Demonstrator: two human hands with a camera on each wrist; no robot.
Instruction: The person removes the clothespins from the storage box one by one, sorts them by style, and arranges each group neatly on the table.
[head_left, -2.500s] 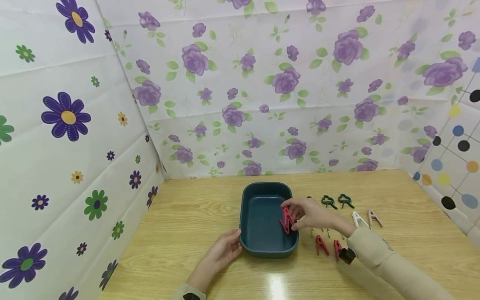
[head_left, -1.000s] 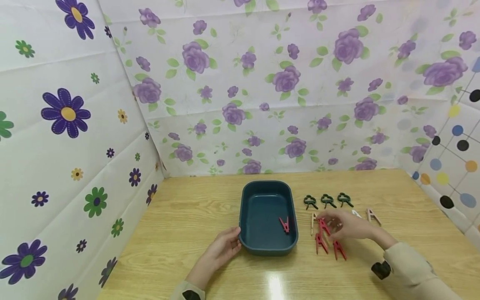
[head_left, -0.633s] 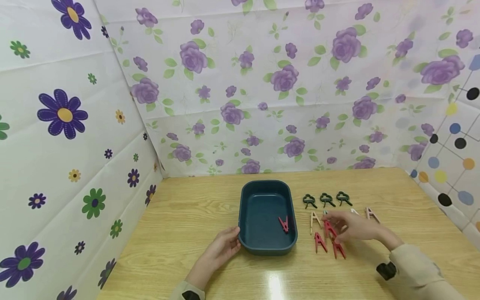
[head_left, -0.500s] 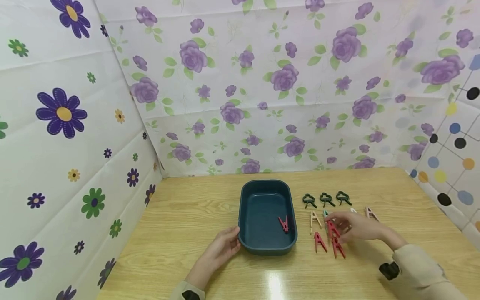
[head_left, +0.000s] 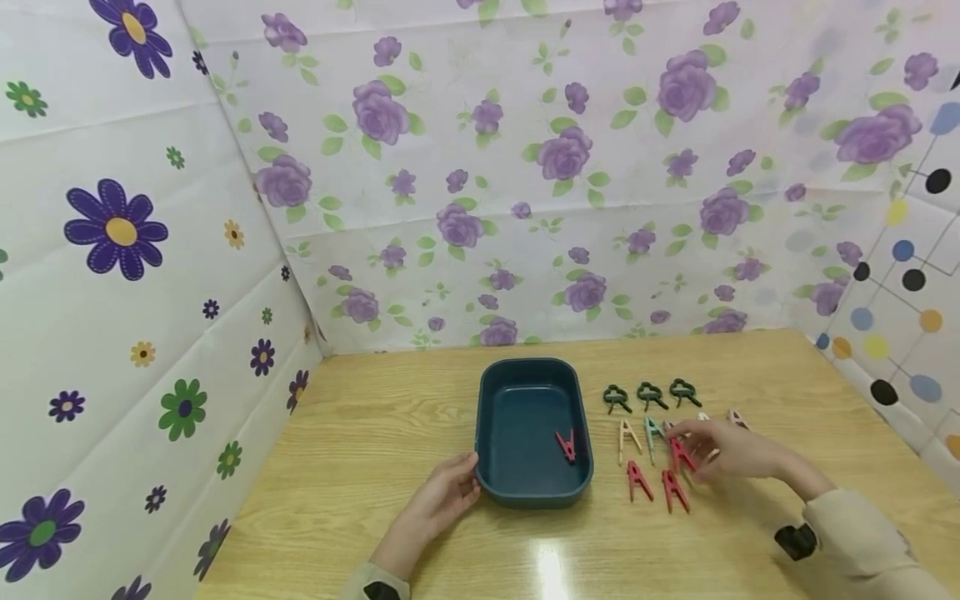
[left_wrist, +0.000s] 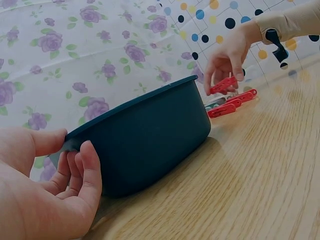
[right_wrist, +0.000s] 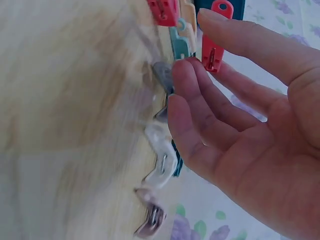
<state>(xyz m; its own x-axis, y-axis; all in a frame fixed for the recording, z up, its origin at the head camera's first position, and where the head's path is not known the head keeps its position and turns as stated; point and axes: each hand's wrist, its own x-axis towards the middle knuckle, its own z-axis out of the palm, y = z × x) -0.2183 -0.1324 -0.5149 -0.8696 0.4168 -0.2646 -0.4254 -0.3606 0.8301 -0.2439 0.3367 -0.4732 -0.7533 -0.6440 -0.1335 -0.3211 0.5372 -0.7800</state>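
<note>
My left hand (head_left: 442, 496) grips the near-left side of a dark blue-green tub (head_left: 480, 425), thumb at the rim and fingers bent under it against the outer wall. Inside the tub lies one red clothespin (head_left: 567, 447). My right hand (head_left: 735, 450) pinches another red clothespin (head_left: 682, 456) by its end, raised above the table in the left wrist view. Below it lie two more red clothespins, one at left (head_left: 637, 481) and one at right (head_left: 674, 490). Just behind the held one are a peach clothespin (head_left: 628, 439) and a teal clothespin (head_left: 652, 436).
Three dark green cloud-shaped clips stand in a row behind, the leftmost clip (head_left: 617, 398) near the tub. A grey clothespin (right_wrist: 162, 75), a white clothespin (right_wrist: 162, 157) and a pinkish clothespin (right_wrist: 152, 215) line up by my right hand. Floral-patterned sheets (head_left: 450, 167) border the wooden table (head_left: 375, 417).
My right hand has moved from over the tub out to the right, carrying a red clothespin over the row on the table. The left hand stays at the tub; the view shifts slightly.
</note>
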